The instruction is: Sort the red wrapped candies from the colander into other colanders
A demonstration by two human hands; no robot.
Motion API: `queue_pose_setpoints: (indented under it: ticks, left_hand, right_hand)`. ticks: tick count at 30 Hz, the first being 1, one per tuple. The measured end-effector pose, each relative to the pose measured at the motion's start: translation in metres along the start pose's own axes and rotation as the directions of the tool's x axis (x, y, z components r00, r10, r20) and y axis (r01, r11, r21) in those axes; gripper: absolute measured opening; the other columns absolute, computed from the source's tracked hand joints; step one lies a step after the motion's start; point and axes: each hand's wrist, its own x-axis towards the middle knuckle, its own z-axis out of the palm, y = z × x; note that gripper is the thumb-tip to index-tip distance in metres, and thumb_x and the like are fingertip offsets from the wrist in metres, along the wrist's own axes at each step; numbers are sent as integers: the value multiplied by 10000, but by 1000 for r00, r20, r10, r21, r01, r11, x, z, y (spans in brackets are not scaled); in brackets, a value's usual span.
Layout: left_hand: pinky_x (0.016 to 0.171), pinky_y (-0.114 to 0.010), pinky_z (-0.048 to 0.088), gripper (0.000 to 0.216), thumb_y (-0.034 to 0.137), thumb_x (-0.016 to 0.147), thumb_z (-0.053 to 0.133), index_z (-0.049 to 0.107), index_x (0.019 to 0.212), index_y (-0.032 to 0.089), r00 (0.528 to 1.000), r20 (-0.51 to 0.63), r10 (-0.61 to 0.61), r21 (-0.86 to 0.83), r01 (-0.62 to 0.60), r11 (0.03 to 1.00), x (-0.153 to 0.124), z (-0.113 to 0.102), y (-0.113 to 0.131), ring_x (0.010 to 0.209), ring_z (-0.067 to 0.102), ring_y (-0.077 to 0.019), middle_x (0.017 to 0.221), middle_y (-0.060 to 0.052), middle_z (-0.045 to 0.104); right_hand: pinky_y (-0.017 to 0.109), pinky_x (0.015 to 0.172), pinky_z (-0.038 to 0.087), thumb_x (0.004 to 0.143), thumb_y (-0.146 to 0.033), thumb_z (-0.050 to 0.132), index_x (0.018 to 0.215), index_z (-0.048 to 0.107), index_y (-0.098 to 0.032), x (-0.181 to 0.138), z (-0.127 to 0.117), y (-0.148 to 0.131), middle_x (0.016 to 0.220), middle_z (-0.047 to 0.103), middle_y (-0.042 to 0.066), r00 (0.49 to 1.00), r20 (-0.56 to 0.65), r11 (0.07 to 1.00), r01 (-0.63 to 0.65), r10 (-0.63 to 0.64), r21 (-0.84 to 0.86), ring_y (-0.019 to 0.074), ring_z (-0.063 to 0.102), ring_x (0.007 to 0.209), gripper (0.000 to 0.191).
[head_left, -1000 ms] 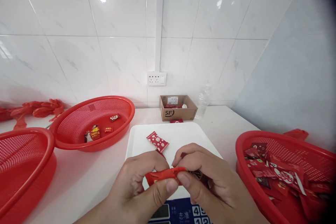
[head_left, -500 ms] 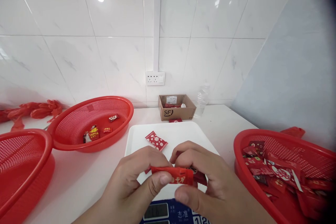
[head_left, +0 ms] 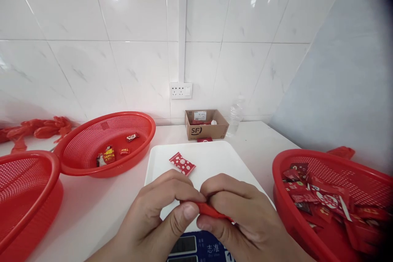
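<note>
White tiles point(head_left: 138, 16) back a white counter point(head_left: 89, 204). The left hand point(head_left: 166, 208) and right hand point(head_left: 239, 208) meet above the near part of the scale point(head_left: 215, 161), both grips narrow, pinching a red packet point(head_left: 211, 211) between them. The step in hand looks like two-handed handling of this packet; a move from here would call for one grip to loosen while the other bears the packet, since the fingers crowd together. Past the left fingers, a dotted packet point(head_left: 183, 163) lies on the scale. The rim of the right basket point(head_left: 278, 161) stands near the right hand, so crossing it would need lift. Leftward, a strip of counter before the left basket point(head_left: 57, 168) and back basket point(head_left: 123, 116) leaves more room. The box point(head_left: 208, 132) and bottle point(head_left: 236, 114) bound the scale's far edge.
</note>
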Motion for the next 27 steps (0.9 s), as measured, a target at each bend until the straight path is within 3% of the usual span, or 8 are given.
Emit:
queue_pose_setpoints:
  ticks: [6,11,17,20,25,27]
  left_hand:
    - [638,-233,505,133,214,913,559,668,836,208,999,-17,31,5,-31,1000,0,-1,-4,689,610,-133,753,-15,634]
    - [616,-202,492,136,216,910,572,664,810,225,992,-113,64,13,-63,998,-1,-2,-5,674,598,-111,733,8,618]
    - [653,-218,520,39,222,839,677,696,863,247,989,-132,65,15,-64,998,1,-2,-3,708,625,-127,773,2,651]
    - [679,-216,540,177,163,799,714,705,943,266,993,-99,69,39,-65,997,1,0,-2,751,650,-137,825,-5,677]
    - [716,-194,548,223,111,807,691,691,957,277,986,-97,136,89,-127,988,-2,0,-3,795,663,-127,881,-2,678]
    - [731,-196,549,205,117,827,668,677,960,274,985,-104,136,89,-127,988,-3,-1,-4,817,663,-127,892,-1,671]
  right_hand:
    - [190,536,472,952,-299,513,671,540,-196,1,2,1,699,570,6,1000,11,1000,-1,2,-25,96,536,592,301]
    - [186,570,503,950,-436,484,799,612,-183,3,-1,4,787,618,33,999,-25,999,-33,33,-28,106,605,675,321]
    - [192,593,547,961,-269,499,922,608,-216,0,-3,3,882,650,42,995,-91,995,27,-36,-97,114,649,727,127]
    - [203,598,559,960,-253,500,885,602,-216,-1,-3,3,875,647,49,992,-102,992,64,-74,-105,121,656,718,132]
    - [194,595,570,913,-208,571,917,622,-226,1,-6,-1,890,668,46,998,-53,997,24,-28,-67,131,666,745,54]
    - [192,633,577,881,-134,581,964,634,-229,2,-8,-3,927,674,47,1000,-21,997,2,-3,-78,133,668,794,137]
